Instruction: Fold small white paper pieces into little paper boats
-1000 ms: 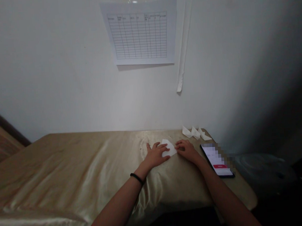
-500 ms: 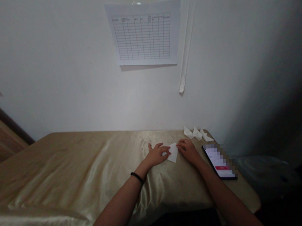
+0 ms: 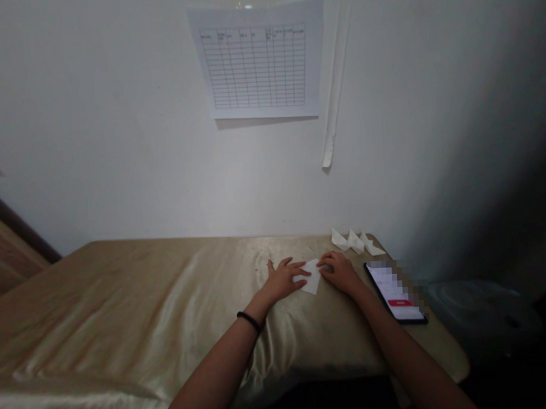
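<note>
A small piece of white folded paper (image 3: 312, 281) lies flat on the cloth-covered table between my two hands. My left hand (image 3: 284, 279) rests on its left side with the fingers spread, a black band around the wrist. At the paper's upper right corner, my right hand (image 3: 338, 269) has its fingers bent together, with the tips on the edge. Just beyond my right hand stand three folded white paper boats (image 3: 356, 242) in a row near the wall.
A phone (image 3: 397, 298) with a lit screen lies right of my right forearm. Wrinkled gold cloth (image 3: 137, 307) covers the table. A printed table sheet (image 3: 258, 66) and a hanging white strip (image 3: 332, 105) are on the wall. A dark grey object (image 3: 481, 310) is beyond the right edge.
My right fingertips have shifted slightly left along the paper's upper edge. The fingers of my left hand have straightened a little. The paper lies almost where it was.
</note>
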Demonstrator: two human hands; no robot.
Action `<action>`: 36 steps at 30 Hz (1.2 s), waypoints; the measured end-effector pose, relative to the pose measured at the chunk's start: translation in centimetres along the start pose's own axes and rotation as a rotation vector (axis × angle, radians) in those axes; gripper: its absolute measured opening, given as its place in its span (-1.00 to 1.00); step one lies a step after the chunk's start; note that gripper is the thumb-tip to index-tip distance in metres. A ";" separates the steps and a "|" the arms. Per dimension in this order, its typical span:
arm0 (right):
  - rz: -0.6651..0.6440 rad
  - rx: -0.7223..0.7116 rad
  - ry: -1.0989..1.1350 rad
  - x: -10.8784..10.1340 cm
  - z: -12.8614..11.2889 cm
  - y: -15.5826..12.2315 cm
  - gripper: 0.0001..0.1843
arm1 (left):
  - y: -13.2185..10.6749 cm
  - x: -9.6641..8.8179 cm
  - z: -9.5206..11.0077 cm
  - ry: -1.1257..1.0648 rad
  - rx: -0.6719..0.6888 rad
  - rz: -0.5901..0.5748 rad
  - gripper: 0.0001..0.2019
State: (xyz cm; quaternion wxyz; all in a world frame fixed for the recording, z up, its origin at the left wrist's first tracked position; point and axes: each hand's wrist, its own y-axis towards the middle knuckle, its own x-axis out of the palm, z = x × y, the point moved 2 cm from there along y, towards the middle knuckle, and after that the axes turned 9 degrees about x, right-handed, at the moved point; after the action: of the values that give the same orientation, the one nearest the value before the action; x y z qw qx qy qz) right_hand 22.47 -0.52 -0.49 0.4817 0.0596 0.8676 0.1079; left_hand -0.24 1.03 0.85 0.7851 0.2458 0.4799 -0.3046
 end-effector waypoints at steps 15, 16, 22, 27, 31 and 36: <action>-0.153 -0.020 0.045 -0.1 -1.0 -1.9 -0.28 | -0.1 0.1 -0.1 0.032 -0.007 -0.014 -0.69; -0.153 -0.020 0.039 -0.1 -1.0 -2.0 -0.25 | -0.1 0.1 -0.2 0.029 -0.006 -0.011 -0.69; -0.173 -0.027 0.053 0.0 -0.9 -2.2 -0.12 | -0.1 0.2 -0.2 0.023 -0.006 -0.007 -0.69; -0.112 -0.023 0.175 -0.3 0.2 -1.1 -0.63 | -0.2 0.1 -0.1 0.025 0.006 -0.010 -0.68; -0.039 -0.025 0.153 -0.3 0.8 0.2 -0.74 | -0.2 0.0 -0.1 0.025 0.004 -0.015 -0.69; 0.049 0.001 0.055 0.3 0.5 0.8 -0.80 | -0.1 0.0 0.0 0.027 0.000 -0.025 -0.68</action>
State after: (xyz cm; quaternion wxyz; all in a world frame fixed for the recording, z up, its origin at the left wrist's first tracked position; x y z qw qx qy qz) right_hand 22.78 0.35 -0.80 0.4547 0.0782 0.8789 0.1207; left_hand -0.35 0.96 0.86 0.7748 0.2436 0.4935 -0.3113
